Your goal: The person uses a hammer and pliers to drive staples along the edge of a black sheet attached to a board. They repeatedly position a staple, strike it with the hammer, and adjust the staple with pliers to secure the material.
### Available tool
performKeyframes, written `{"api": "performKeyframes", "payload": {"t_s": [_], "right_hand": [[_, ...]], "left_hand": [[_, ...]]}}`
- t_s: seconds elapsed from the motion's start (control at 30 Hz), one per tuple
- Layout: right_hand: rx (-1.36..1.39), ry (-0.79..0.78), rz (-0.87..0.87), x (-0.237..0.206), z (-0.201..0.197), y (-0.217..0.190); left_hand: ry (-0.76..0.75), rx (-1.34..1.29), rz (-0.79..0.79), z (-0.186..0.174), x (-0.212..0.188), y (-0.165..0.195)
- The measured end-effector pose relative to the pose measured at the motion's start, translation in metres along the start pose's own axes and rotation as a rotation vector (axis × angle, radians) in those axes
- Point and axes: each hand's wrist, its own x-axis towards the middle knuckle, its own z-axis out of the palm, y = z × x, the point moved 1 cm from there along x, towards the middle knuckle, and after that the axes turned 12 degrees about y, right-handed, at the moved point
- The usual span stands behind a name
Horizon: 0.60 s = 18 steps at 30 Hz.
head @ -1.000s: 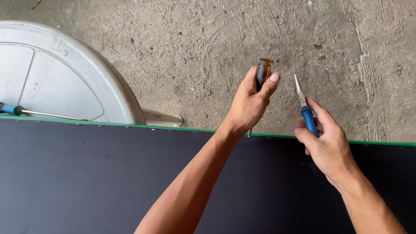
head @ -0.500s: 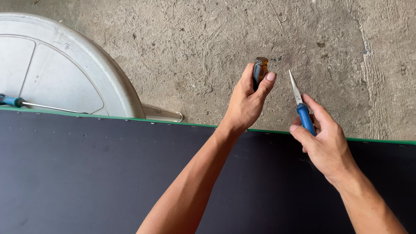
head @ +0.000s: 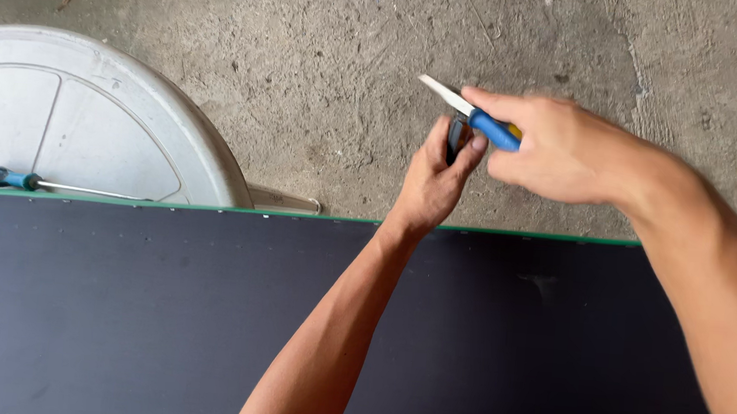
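Right hand (head: pixel 566 152) clenched on a blue-and-yellow-handled tool with a flat pale metal blade (head: pixel 472 112); blade points up-left, over the concrete. Left hand (head: pixel 434 181) pinches a small dark narrow object (head: pixel 454 139) between thumb and fingers, held upright just under the blade's handle; the two are touching or nearly so, can't tell which. Both hands are out past the far edge of the wide black board with a thin green rim (head: pixel 116 301), above the rough grey concrete floor (head: pixel 309 71). Left: round white plastic lid (head: pixel 86 115), part hidden by the board, with a blue-handled screwdriver (head: pixel 29 180) lying on it, well apart from the hands. No labels visible.
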Motion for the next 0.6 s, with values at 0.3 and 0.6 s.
{"api": "performKeyframes", "payload": {"t_s": [0.3,0.6], "right_hand": [[0.059,-0.297,0.299,0.017,0.008,0.004],[-0.107,-0.365,0.488,0.021,0.014,0.024]], "left_hand": [[0.025,-0.004,-0.015,0.0,0.015,-0.01],[0.02,-0.143,-0.234,0.01,0.033,-0.064]]}}
